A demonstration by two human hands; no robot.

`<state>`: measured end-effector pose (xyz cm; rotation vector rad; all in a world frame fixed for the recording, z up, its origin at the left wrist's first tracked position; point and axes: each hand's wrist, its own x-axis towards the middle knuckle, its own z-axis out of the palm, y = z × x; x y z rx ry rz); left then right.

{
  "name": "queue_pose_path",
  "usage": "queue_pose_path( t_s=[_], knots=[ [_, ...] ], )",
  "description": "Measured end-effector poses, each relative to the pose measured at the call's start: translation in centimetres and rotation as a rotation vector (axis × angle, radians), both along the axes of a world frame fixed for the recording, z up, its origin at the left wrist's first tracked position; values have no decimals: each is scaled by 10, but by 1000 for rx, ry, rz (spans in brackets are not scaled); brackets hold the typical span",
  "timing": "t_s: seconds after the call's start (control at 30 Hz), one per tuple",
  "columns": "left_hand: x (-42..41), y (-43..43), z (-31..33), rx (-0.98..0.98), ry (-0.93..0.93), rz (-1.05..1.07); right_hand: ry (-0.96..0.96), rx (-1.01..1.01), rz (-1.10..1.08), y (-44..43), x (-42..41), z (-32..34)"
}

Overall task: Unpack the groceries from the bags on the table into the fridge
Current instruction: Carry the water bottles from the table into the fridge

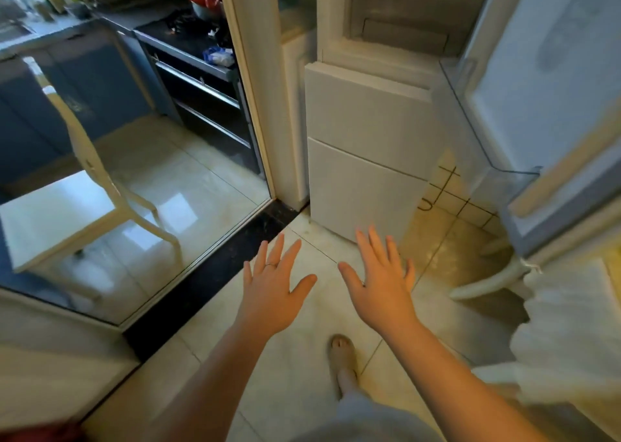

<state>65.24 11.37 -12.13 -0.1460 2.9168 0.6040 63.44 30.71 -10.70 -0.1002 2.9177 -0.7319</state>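
The white fridge stands ahead at centre right, its two lower drawer fronts flush. Its upper door hangs open on the right, and the upper compartment shows grey shelves. My left hand and my right hand are both stretched out over the tiled floor in front of the fridge, fingers spread, holding nothing. No grocery bags or table top are in view.
A glass partition on the left reflects a white chair; behind it is a kitchen counter. A black threshold strip crosses the floor. A white curved furniture leg and white cloth sit at right. My foot is below.
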Motion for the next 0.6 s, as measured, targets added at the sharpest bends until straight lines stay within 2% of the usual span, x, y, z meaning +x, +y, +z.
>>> queue_pose_path(
  t_s=[0.27,0.6],
  knots=[
    [66,70,-12,54,-50,-163,-49,27,-117,75,94,-5],
    [113,233,-8,92,-38,-370,-28,39,-300,227,180,-6]
  ],
)
